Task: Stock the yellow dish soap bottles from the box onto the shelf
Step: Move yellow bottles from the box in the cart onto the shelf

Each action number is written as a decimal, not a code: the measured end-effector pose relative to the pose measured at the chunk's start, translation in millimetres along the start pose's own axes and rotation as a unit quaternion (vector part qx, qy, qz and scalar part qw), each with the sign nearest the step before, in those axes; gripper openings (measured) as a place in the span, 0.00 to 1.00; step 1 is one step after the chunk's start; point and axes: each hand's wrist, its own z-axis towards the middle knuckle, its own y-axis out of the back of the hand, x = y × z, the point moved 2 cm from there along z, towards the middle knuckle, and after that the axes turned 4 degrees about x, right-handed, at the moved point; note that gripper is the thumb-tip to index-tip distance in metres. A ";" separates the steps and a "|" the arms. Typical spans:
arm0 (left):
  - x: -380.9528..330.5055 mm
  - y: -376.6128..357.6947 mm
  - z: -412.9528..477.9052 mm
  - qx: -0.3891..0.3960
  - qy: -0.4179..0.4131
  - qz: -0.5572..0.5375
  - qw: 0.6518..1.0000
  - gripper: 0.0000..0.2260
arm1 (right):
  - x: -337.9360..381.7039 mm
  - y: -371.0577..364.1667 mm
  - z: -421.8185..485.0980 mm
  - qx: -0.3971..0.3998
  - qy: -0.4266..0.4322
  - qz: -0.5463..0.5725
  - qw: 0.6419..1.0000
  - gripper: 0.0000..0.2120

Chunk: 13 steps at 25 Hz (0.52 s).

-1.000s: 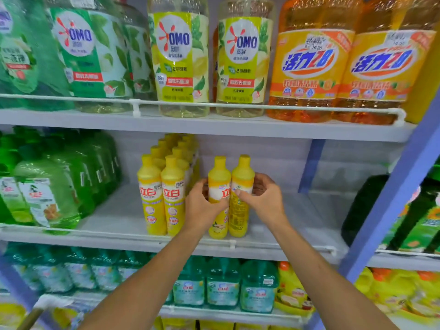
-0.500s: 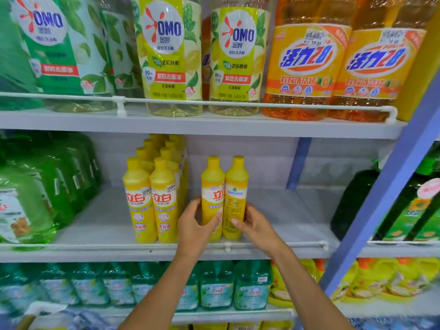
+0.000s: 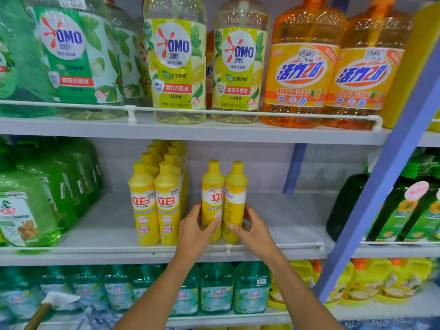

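Yellow dish soap bottles (image 3: 212, 186), a touching pair, stand upright on the middle shelf (image 3: 281, 217) just behind the front rail (image 3: 281, 245), the left hand (image 3: 194, 232) curled round one's lower body and the right hand (image 3: 256, 233) round the other's, likely squaring them up near the stocked rows (image 3: 154, 203) on their left.

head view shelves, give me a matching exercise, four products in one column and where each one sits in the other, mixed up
Things
1. two slim yellow plastic dish soap bottles
2. big orange plastic jugs
3. teal plastic bottles
4. large green plastic bottles

Places
a. top shelf, right end
b. middle shelf, far left
c. lower shelf
d. middle shelf, gripped by the left hand and right hand

Pairs: 1-d, 2-a, 3-c, 4-b
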 end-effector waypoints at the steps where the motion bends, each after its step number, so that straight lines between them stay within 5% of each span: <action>1: 0.9 -0.2 -1.9 0.002 0.004 -0.004 1.000 0.22 | -1.0 1.5 -0.3 0.009 0.003 -0.002 1.000 0.27; 8: 2.2 -3.9 -2.5 -0.034 0.035 -0.018 0.999 0.22 | 0.4 -11.6 6.2 -0.124 -0.019 -0.086 0.988 0.31; 13: 3.0 -4.4 0.8 -0.031 0.029 0.012 0.999 0.22 | -3.3 -3.7 2.4 -0.022 -0.003 -0.039 0.999 0.29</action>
